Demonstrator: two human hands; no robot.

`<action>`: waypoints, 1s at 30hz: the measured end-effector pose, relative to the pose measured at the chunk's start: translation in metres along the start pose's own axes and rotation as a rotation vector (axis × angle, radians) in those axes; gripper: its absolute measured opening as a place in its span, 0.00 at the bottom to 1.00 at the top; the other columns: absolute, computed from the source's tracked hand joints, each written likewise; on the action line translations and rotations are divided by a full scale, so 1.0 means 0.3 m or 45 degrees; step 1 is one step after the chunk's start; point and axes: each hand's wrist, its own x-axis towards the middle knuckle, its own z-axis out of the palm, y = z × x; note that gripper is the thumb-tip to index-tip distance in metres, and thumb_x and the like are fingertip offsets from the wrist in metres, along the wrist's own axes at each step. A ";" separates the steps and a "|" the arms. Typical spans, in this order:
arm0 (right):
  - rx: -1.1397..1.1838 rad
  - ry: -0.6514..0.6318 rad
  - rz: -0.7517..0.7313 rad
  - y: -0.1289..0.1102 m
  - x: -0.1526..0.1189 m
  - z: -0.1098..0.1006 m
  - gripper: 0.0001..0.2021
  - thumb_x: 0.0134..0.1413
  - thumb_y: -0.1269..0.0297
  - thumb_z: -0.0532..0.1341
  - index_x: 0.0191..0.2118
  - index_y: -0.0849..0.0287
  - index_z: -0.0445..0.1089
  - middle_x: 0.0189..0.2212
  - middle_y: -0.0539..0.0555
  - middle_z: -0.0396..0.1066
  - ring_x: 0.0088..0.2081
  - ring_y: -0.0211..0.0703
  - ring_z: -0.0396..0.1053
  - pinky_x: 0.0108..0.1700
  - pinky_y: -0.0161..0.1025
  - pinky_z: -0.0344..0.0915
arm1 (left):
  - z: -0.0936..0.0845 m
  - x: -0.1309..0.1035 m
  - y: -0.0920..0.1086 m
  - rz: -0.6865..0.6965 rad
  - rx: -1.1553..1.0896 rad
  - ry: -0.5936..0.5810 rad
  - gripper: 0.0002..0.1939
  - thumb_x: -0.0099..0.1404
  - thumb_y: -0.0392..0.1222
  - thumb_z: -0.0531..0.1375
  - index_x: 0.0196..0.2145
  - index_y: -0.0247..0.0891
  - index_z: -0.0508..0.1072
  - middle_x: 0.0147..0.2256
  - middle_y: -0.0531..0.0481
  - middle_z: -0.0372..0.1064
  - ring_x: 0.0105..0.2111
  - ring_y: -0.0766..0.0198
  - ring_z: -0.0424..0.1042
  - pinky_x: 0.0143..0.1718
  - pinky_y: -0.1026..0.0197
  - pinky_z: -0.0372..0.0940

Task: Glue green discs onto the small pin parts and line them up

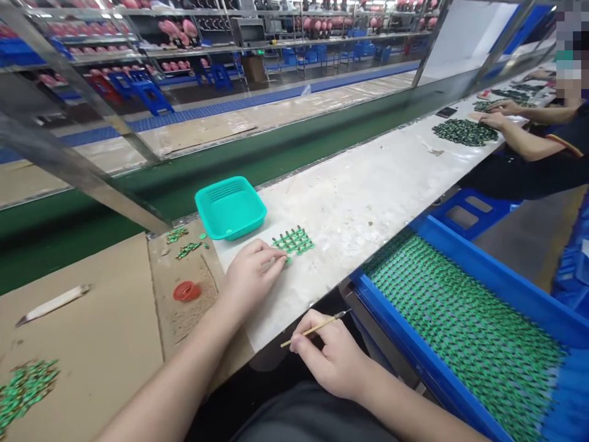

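My left hand (255,270) rests over the white work surface, its fingers pinched on a small green piece (288,260) beside a neat group of small green pieces (294,240) with brown tips. My right hand (329,353) is closed around a thin brush (315,328) with a light wooden handle, held in front of the table's edge with its dark tip pointing right. A teal basket (230,209) stands just beyond my left hand, with a small green bit on its bottom. Left of my left hand lies a small red dish (186,291) on cardboard.
On the right, a blue crate (488,294) holds rows of green pieces. Loose green pieces (30,390) and a pointed stick (53,305) lie on cardboard at left. A person's hands (499,116) work at a dark pile (464,132) farther along. A metal post slants at left.
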 end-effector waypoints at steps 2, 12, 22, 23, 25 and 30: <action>0.006 0.014 0.010 0.004 -0.010 -0.016 0.06 0.72 0.65 0.64 0.39 0.53 0.76 0.34 0.52 0.82 0.35 0.47 0.83 0.41 0.38 0.75 | 0.031 0.023 0.004 0.019 0.054 -0.004 0.15 0.73 0.52 0.63 0.40 0.47 0.88 0.35 0.49 0.74 0.39 0.56 0.77 0.44 0.54 0.70; 0.030 0.015 0.039 0.029 -0.022 -0.056 0.07 0.74 0.64 0.64 0.40 0.54 0.76 0.33 0.51 0.80 0.34 0.43 0.79 0.39 0.37 0.71 | 0.076 0.035 -0.015 0.051 0.242 -0.008 0.15 0.75 0.50 0.61 0.43 0.47 0.89 0.37 0.49 0.75 0.40 0.56 0.77 0.45 0.54 0.69; -0.030 0.032 0.039 0.015 -0.033 -0.071 0.08 0.74 0.65 0.63 0.39 0.54 0.77 0.33 0.51 0.81 0.35 0.42 0.79 0.40 0.36 0.70 | -0.040 -0.061 -0.037 -0.072 0.368 0.155 0.20 0.79 0.56 0.56 0.47 0.46 0.87 0.38 0.49 0.82 0.35 0.59 0.78 0.39 0.57 0.70; -0.032 0.035 0.027 0.014 -0.036 -0.073 0.09 0.75 0.64 0.62 0.40 0.54 0.77 0.33 0.51 0.82 0.35 0.42 0.80 0.40 0.36 0.70 | -0.085 -0.064 -0.053 -0.100 0.403 0.179 0.21 0.79 0.55 0.56 0.46 0.45 0.86 0.39 0.49 0.83 0.35 0.59 0.78 0.38 0.57 0.70; -0.033 0.031 -0.003 0.016 -0.043 -0.071 0.10 0.77 0.63 0.60 0.43 0.54 0.79 0.33 0.50 0.83 0.35 0.41 0.81 0.40 0.36 0.71 | -0.179 -0.044 -0.096 -0.143 0.486 0.199 0.20 0.78 0.54 0.55 0.46 0.43 0.85 0.40 0.46 0.83 0.36 0.57 0.79 0.38 0.56 0.71; -0.177 0.017 -0.093 0.008 -0.054 -0.043 0.12 0.79 0.63 0.59 0.43 0.53 0.79 0.35 0.51 0.84 0.37 0.41 0.83 0.44 0.36 0.74 | -0.336 0.105 -0.208 -0.077 0.684 -0.043 0.12 0.74 0.52 0.64 0.46 0.46 0.85 0.51 0.44 0.84 0.54 0.48 0.81 0.57 0.48 0.74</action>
